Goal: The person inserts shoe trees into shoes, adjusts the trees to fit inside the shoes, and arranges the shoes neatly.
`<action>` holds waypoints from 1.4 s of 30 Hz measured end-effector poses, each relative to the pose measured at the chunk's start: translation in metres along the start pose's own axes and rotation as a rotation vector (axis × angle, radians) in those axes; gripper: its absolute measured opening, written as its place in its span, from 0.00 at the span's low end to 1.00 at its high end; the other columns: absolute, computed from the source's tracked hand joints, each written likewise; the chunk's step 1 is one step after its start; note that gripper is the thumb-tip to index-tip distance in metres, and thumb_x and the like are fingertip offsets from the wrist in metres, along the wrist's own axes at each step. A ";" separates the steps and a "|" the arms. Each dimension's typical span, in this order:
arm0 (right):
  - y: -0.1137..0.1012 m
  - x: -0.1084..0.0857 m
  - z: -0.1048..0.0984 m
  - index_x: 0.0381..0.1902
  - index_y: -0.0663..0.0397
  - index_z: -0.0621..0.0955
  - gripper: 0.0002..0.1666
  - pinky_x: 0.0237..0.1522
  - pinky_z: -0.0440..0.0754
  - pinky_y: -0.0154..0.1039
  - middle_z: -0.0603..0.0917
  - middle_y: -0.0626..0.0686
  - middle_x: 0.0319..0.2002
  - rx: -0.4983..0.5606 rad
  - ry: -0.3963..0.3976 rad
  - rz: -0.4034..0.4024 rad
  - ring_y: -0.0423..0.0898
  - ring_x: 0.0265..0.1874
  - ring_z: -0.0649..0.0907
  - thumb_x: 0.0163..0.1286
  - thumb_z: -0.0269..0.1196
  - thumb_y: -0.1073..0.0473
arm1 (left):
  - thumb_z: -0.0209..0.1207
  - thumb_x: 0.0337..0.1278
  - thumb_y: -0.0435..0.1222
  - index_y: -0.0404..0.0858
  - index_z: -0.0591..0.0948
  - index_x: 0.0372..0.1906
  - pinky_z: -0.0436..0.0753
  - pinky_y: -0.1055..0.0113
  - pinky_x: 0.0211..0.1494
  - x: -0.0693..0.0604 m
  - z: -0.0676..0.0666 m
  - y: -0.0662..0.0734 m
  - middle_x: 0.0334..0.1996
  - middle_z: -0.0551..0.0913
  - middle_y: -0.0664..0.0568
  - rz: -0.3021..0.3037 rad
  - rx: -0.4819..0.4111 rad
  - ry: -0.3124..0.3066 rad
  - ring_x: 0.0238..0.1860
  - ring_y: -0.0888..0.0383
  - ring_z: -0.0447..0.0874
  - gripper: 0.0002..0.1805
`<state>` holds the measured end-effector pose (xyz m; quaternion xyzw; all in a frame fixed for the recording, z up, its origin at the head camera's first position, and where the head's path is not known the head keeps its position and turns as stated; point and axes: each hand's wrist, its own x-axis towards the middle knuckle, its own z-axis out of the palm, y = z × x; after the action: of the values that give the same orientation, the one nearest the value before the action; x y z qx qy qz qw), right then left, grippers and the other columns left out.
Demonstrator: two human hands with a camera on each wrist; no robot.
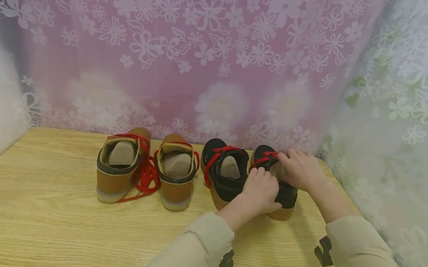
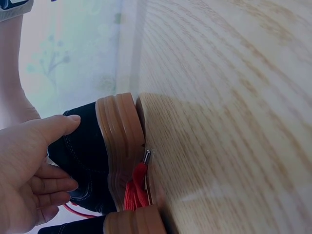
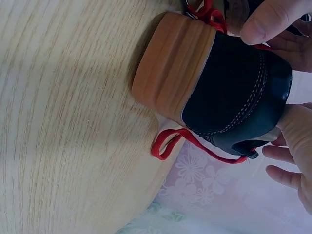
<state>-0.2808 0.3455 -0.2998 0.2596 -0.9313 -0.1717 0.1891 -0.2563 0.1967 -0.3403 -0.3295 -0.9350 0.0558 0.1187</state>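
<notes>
Two black shoes with red laces and tan soles stand on the right side of the table. My left hand [image 1: 261, 190] holds the heel of the right-hand black shoe [image 1: 287, 196], thumb against its back and fingers along its left side. At that shoe's opening, my right hand [image 1: 301, 168] grips the upper edge from the right. The other black shoe [image 1: 227, 182] stands just to the left, partly covered by my left hand. In the left wrist view, a red lace [image 2: 138, 187] with a metal tip hangs between the two soles.
A pair of brown shoes with red laces, the left brown shoe [image 1: 116, 181] and the right brown shoe [image 1: 177, 188], stands to the left on the wooden table [image 1: 56, 230]. Loose red laces [image 1: 147, 176] lie between them. A flowered pink curtain [image 1: 192, 55] hangs behind.
</notes>
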 end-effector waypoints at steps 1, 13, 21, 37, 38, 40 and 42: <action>0.000 0.000 0.000 0.42 0.61 0.75 0.25 0.29 0.76 0.50 0.74 0.57 0.30 0.006 0.004 0.001 0.55 0.27 0.76 0.49 0.71 0.56 | 0.54 0.45 0.67 0.45 0.78 0.41 0.65 0.64 0.43 0.000 0.000 0.000 0.35 0.76 0.57 -0.001 -0.001 -0.001 0.40 0.57 0.68 0.31; -0.002 0.006 -0.009 0.46 0.65 0.75 0.26 0.33 0.77 0.54 0.77 0.63 0.38 0.250 -0.189 0.251 0.60 0.35 0.79 0.59 0.66 0.50 | 0.53 0.47 0.67 0.45 0.79 0.45 0.66 0.64 0.43 0.000 -0.001 -0.002 0.36 0.76 0.57 0.013 0.015 0.007 0.40 0.57 0.68 0.33; -0.008 0.016 -0.024 0.41 0.67 0.74 0.22 0.31 0.75 0.50 0.79 0.61 0.32 0.419 -0.277 0.468 0.57 0.29 0.79 0.61 0.64 0.52 | 0.51 0.47 0.69 0.46 0.78 0.48 0.66 0.64 0.44 0.001 -0.002 -0.003 0.37 0.76 0.58 0.008 0.016 -0.014 0.41 0.58 0.68 0.35; -0.003 0.022 -0.037 0.29 0.57 0.75 0.16 0.23 0.67 0.44 0.75 0.53 0.24 0.436 -0.362 0.569 0.51 0.22 0.72 0.58 0.63 0.50 | 0.50 0.47 0.69 0.47 0.79 0.42 0.65 0.65 0.43 0.000 -0.004 -0.001 0.35 0.76 0.59 0.002 0.026 -0.020 0.39 0.58 0.68 0.32; -0.003 0.022 -0.037 0.29 0.57 0.75 0.16 0.23 0.67 0.44 0.75 0.54 0.24 0.437 -0.360 0.569 0.51 0.22 0.73 0.59 0.63 0.50 | 0.50 0.47 0.69 0.47 0.79 0.42 0.65 0.65 0.43 0.000 -0.004 -0.001 0.35 0.76 0.59 0.002 0.028 -0.025 0.39 0.58 0.68 0.32; -0.002 0.022 -0.037 0.30 0.57 0.75 0.15 0.23 0.68 0.44 0.76 0.54 0.26 0.435 -0.356 0.574 0.51 0.23 0.74 0.59 0.63 0.50 | 0.49 0.48 0.69 0.47 0.79 0.43 0.65 0.64 0.44 0.000 -0.003 -0.001 0.36 0.76 0.59 0.003 0.031 -0.031 0.39 0.58 0.68 0.32; -0.003 0.023 -0.037 0.29 0.57 0.76 0.15 0.23 0.68 0.45 0.76 0.54 0.25 0.435 -0.354 0.581 0.51 0.23 0.74 0.58 0.63 0.50 | 0.49 0.48 0.69 0.47 0.79 0.43 0.65 0.64 0.44 0.000 -0.003 -0.001 0.36 0.76 0.59 0.003 0.035 -0.034 0.40 0.58 0.68 0.33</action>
<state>-0.2820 0.3226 -0.2630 -0.0141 -0.9987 0.0477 0.0071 -0.2564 0.1961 -0.3371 -0.3276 -0.9353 0.0781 0.1083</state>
